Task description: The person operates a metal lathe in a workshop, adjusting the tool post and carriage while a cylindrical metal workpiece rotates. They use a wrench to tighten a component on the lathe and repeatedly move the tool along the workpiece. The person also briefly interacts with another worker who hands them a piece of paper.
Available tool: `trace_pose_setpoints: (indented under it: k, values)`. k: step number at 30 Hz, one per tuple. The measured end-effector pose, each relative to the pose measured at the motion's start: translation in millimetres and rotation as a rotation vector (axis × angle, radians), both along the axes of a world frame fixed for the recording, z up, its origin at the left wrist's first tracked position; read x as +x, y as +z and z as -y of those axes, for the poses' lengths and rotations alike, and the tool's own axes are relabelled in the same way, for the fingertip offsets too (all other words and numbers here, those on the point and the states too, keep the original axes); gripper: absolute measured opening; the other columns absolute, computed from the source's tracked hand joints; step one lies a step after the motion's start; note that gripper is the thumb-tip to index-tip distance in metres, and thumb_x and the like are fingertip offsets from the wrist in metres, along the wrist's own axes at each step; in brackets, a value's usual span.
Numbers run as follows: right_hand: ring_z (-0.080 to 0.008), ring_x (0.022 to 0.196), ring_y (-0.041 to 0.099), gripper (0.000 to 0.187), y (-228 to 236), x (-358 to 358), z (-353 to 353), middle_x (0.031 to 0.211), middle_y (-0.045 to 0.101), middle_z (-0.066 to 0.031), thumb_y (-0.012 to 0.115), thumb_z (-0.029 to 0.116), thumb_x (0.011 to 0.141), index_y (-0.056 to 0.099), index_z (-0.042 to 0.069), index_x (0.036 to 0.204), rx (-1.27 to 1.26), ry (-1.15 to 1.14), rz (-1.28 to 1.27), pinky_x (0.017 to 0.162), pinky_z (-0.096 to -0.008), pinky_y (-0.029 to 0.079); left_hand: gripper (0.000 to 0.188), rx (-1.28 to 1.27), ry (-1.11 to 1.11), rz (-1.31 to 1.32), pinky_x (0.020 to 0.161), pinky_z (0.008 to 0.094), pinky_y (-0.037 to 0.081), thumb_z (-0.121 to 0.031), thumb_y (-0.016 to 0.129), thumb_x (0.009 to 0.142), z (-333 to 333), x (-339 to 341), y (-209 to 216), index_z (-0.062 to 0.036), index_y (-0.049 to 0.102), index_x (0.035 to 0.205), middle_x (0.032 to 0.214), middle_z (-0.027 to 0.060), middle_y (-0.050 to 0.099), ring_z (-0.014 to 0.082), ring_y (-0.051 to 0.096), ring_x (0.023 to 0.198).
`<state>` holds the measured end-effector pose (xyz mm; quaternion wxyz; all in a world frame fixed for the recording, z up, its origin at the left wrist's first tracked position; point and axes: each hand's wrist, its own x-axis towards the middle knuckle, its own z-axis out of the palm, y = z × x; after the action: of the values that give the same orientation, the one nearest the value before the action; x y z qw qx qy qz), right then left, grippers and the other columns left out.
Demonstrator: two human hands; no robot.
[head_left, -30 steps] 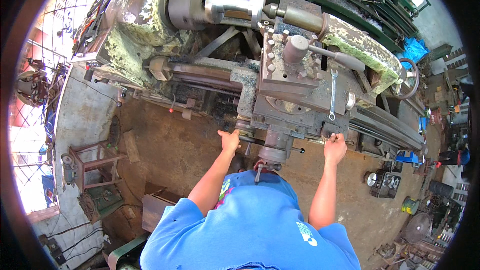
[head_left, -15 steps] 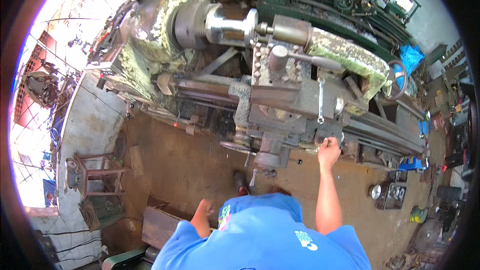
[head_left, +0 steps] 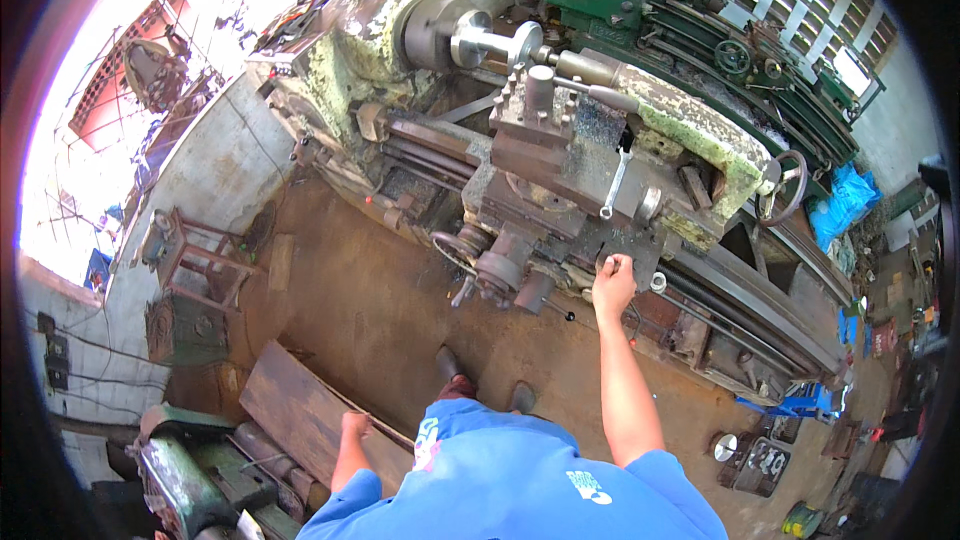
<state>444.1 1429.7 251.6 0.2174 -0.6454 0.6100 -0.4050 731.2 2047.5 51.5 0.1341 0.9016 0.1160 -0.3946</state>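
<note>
In front of me stands a worn lathe with flaking green paint; its headstock (head_left: 385, 20) is at the upper left. A shiny flanged metal workpiece (head_left: 492, 47) sits between the chuck (head_left: 432, 35) and the tailstock (head_left: 690, 115). My right hand (head_left: 613, 288) reaches forward to the carriage, fingers pinched together on something too small to make out. Just beyond it a combination wrench (head_left: 617, 183) lies on the carriage, right of the tool post (head_left: 538, 100). My left hand (head_left: 354, 427) is curled closed at my left side, near a brown board (head_left: 300, 405), apparently holding nothing.
A second, green lathe (head_left: 700, 35) stands behind. The carriage handwheel (head_left: 458, 252) juts toward me. Left are a wooden frame stand (head_left: 205, 265) and, nearer, a green machine (head_left: 185, 480). Metal trays (head_left: 760, 465) lie on the floor at right. A blue plastic bag (head_left: 845, 202) is beyond the tailstock.
My view has turned, so the lathe now slants more down to the right. My left hand has moved outward to the left. My right hand stays at the same part of the carriage.
</note>
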Motion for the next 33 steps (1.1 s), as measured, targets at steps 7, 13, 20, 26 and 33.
trace_pose_setpoints:
  k: [7, 13, 20, 26, 33]
  values:
    - [-0.0105, 0.049, 0.049, 0.01, -64.8, -64.2, -4.6, 0.066, 0.057, -0.0018, 0.061, 0.017, 0.094, 0.06, 0.008, 0.093, 0.462, 0.104, 1.233, 0.042, -0.0256, 0.038, 0.036, -0.892, -0.468, 0.083, 0.081, 0.0384, 0.051, -0.018, 0.069, 0.084, 41.9, -169.3, -6.2, 0.0056, 0.067, 0.112, 0.107, 0.0104, 0.071, 0.0215, 0.064, 0.096]
    - [-0.0114, 0.043, 0.048, 0.005, -159.6, -183.0, -115.8, 0.059, 0.056, -0.0018, 0.058, 0.009, 0.088, 0.057, 0.008, 0.083, 0.741, -0.222, 0.671, 0.037, -0.0261, 0.035, 0.014, -0.416, 0.68, -0.126, 0.037, 0.0316, 0.026, -0.012, 0.041, 0.093, 42.0, -123.9, -15.3, -0.0091, 0.055, 0.093, 0.062, 0.0045, 0.049, 0.0159, 0.038, 0.04]
    - [-0.0127, 0.048, 0.053, 0.004, -165.9, -206.9, -153.7, 0.065, 0.058, -0.0031, 0.055, 0.006, 0.088, 0.058, 0.005, 0.085, 0.835, -0.296, 0.597, 0.04, -0.0273, 0.038, 0.02, -0.535, 0.425, -0.214, 0.039, 0.029, 0.034, -0.012, 0.055, 0.094, 62.7, -92.9, -0.3, -0.0029, 0.054, 0.112, 0.07, 0.005, 0.055, 0.0149, 0.049, 0.046]
    - [-0.0131, 0.052, 0.055, 0.005, -101.7, -168.4, -129.4, 0.068, 0.06, -0.0033, 0.058, 0.009, 0.091, 0.061, 0.005, 0.088, 0.624, -0.189, 0.682, 0.043, -0.0267, 0.04, 0.016, -0.373, 0.208, -0.4, 0.05, 0.0322, 0.043, -0.021, 0.059, 0.094, 77.5, -68.0, -12.9, -0.0075, 0.065, 0.101, 0.076, 0.0013, 0.061, 0.0127, 0.052, 0.055]
    - [-0.0107, 0.056, 0.056, 0.007, -19.5, -109.6, -89.7, 0.073, 0.062, -0.002, 0.058, 0.012, 0.094, 0.062, 0.007, 0.094, 0.419, -0.159, 0.667, 0.046, -0.0251, 0.043, 0.009, -0.762, 0.118, -0.399, 0.042, 0.036, 0.039, -0.009, 0.055, 0.091, 85.9, -2.3, -42.1, 0.0, 0.055, 0.09, 0.065, 0.0085, 0.055, 0.0191, 0.05, 0.048]
